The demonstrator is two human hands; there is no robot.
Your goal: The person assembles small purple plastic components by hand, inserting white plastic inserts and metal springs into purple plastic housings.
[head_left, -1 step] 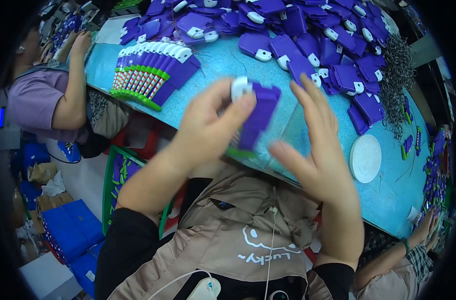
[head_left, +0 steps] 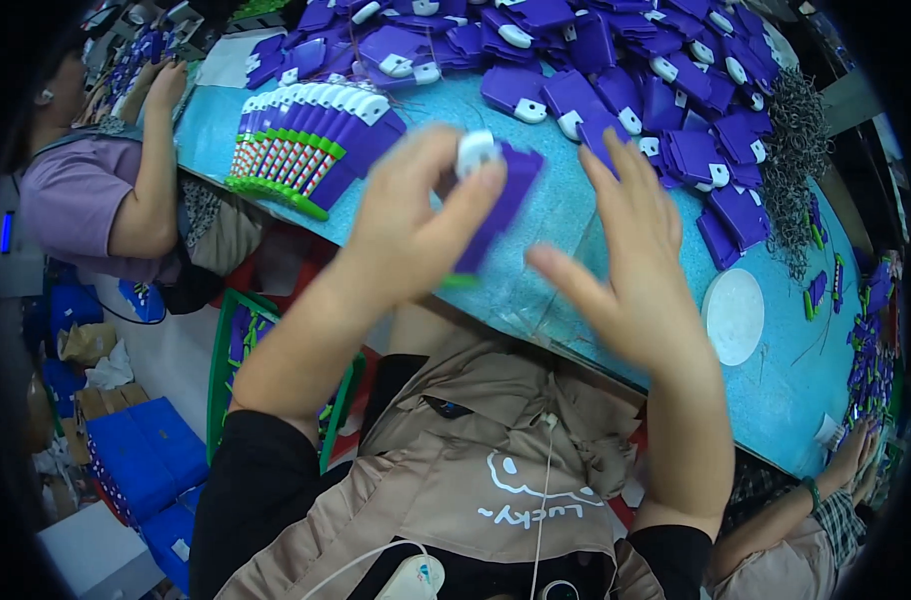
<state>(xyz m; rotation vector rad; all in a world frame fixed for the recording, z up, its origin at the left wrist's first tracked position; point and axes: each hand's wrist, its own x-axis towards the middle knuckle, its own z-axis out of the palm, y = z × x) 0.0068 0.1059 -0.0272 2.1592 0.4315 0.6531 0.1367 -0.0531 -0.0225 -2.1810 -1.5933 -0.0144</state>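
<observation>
Counter (head_left: 776, 400): blue, glossy.
Left hand (head_left: 411, 210): pinching purple piece (head_left: 508, 200) by its white corner (head_left: 476, 152), above near side, motion-blurred.
Right hand (head_left: 641, 270): spread wide, nothing held, right of piece.
Handling: probably light, stiff, slick plastic; white corner looks best grip.
Fanned row (head_left: 361, 150): farther, left.
Loose pile (head_left: 586, 95): far side.

1 head-worn fisheye view, facing downward at close range: beige fabric apron (head_left: 406, 500) near, bare left hand (head_left: 411, 215) and bare right hand (head_left: 636, 270) central, flat light-blue tabletop (head_left: 781, 395) beyond.
</observation>
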